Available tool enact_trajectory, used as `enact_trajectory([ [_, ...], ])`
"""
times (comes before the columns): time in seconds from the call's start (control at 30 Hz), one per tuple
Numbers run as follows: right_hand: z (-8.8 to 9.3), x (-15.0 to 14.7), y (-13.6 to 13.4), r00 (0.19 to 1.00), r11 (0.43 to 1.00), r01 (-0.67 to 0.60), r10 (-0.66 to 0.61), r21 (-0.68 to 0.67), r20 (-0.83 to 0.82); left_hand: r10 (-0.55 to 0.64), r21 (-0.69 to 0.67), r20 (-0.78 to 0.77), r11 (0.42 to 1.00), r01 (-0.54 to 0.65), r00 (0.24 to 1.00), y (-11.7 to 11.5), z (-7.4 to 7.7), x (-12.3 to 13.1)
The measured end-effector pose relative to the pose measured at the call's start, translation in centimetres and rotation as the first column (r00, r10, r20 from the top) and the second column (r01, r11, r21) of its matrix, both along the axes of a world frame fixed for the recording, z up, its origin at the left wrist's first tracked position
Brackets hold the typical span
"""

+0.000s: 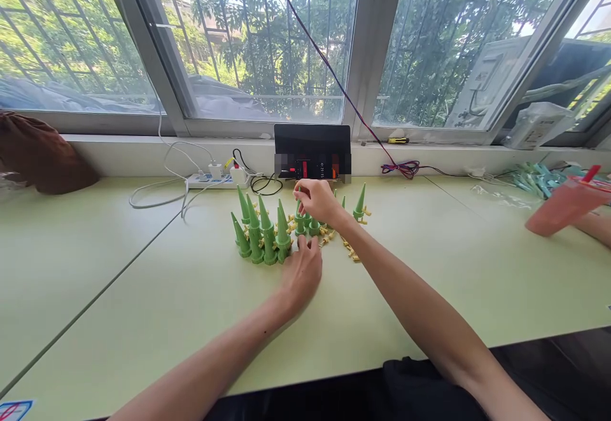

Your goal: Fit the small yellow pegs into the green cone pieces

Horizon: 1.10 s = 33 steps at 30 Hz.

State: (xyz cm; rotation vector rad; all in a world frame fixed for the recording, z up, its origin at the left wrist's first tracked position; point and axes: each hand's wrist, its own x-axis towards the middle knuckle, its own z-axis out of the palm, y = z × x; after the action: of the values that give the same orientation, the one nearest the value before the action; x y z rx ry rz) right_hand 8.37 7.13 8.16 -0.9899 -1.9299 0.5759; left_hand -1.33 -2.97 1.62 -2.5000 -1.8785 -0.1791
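Several green cone-shaped plastic spikes [266,233] stand in a cluster on the table, points up, with small yellow valve-like pieces among them. My right hand [319,203] is over the back of the cluster, its fingers pinched around the upper part of a green spike [299,224]. At the cluster's front right is my left hand [304,268], its fingers curled in beside the nearest spike [283,230]. What those fingers hold, if anything, is hidden. Loose yellow pieces [352,252] lie right of my hands, and a separate spike [359,203] stands behind them.
A dark-screened device [312,144] leans at the window ledge behind the spikes. To its left lie a power strip [214,180] and cables. At far right a person's hand is near a reddish drink cup [563,208]. A brown bag [42,154] sits at far left.
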Motion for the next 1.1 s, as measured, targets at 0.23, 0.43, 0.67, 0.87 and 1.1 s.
enact_trajectory([
  [0.23,0.8,-0.9,-0.1,0.999,0.996,-0.052,0.052,-0.074,-0.007,-0.019,-0.011,-0.012,1.000,0.019,1.000,0.2,-0.3,0.0],
  [0.43,1.2,-1.5,0.2,0.994,0.990,-0.102,0.104,-0.098,0.018,-0.016,-0.005,-0.004,1.000,0.016,1.000,0.4,-0.7,-0.1],
  [0.67,2.0,-1.6,-0.2,0.989,0.997,-0.073,0.076,-0.027,0.129,-0.016,0.022,-0.002,1.000,0.016,1.000,0.5,-1.0,-0.2],
  [0.87,2.2,-1.8,-0.3,0.987,0.997,-0.068,0.063,0.027,0.145,-0.032,0.019,0.004,0.999,0.032,0.999,0.5,-0.9,-0.2],
  [1.1,2.4,-1.9,-0.3,0.984,0.997,-0.070,0.065,0.023,0.163,-0.018,-0.016,-0.022,1.000,0.018,1.000,0.3,-0.4,-0.1],
])
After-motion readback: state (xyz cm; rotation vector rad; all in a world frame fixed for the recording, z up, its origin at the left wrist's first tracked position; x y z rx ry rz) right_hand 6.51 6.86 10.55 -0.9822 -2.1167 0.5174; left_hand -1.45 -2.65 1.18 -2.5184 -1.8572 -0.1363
